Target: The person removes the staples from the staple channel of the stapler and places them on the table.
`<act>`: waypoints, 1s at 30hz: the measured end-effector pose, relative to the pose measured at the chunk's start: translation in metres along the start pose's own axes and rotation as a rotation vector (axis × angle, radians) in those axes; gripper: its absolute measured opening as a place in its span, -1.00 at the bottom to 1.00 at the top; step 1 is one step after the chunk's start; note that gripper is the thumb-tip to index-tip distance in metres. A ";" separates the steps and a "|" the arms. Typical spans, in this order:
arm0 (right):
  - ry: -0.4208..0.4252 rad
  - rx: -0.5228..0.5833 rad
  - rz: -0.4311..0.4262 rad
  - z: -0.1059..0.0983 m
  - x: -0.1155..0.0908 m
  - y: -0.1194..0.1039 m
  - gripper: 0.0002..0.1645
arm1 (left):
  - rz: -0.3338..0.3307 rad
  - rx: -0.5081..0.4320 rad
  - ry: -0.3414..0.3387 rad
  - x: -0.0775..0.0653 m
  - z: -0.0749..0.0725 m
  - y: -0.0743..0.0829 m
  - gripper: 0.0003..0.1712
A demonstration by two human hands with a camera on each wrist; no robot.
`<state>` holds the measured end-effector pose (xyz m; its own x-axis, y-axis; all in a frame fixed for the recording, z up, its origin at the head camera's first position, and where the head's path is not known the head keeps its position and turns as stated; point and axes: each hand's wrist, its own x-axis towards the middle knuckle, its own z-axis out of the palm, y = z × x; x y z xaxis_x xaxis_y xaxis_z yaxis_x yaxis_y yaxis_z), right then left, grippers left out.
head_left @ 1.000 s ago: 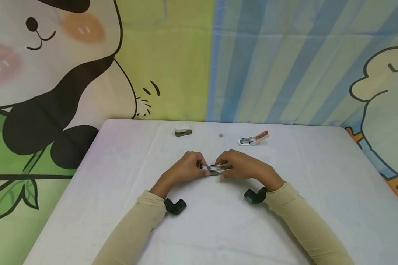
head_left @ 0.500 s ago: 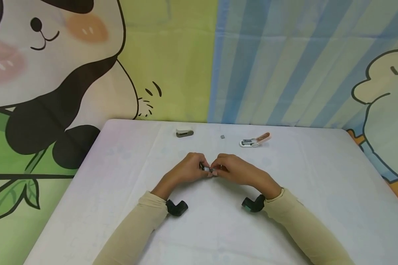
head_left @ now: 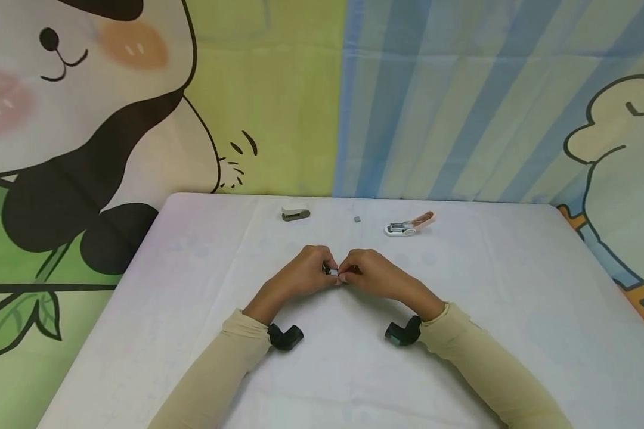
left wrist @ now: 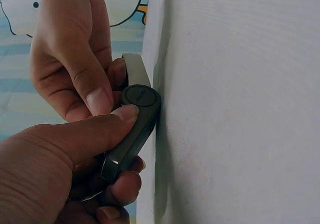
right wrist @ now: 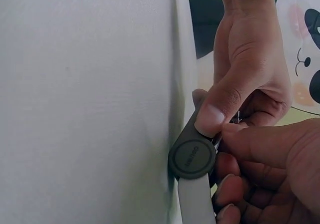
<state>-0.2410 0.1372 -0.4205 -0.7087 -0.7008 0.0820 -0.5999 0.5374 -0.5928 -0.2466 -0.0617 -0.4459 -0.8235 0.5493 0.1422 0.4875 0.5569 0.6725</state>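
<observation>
Stapler [left wrist: 142, 96] held at the bench [head_left: 343, 381].
I find the left hand [head_left: 307, 271] clamped on it; whether the right hand [head_left: 378, 274] pinches, I cannot tell.

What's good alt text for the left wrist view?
The left hand grips a dark stapler with a pale handle, thumb at its round disc. The right hand is close beside it, its hold unclear; white cloth fills the right side.

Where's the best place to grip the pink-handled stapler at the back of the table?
Probably the white base, pinched across its width, with the right hand coming from above and the near side. The base lies flat on the table; the pink handle tilts up toward the right and might swing if lifted.
</observation>
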 end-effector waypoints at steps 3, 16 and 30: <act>0.004 0.057 0.052 0.001 0.001 0.001 -0.94 | 0.009 0.018 0.001 0.000 -0.001 0.001 -0.82; 0.088 -0.115 -0.081 0.007 0.002 0.000 -0.95 | -0.004 -0.002 -0.018 0.000 -0.002 0.001 -0.85; 0.108 -0.140 -0.272 0.003 0.002 0.009 -0.93 | -0.014 -0.010 -0.033 -0.001 -0.001 0.001 -0.85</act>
<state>-0.2467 0.1390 -0.4276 -0.5458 -0.7779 0.3115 -0.8130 0.4016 -0.4216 -0.2463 -0.0626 -0.4447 -0.8200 0.5618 0.1094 0.4732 0.5580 0.6817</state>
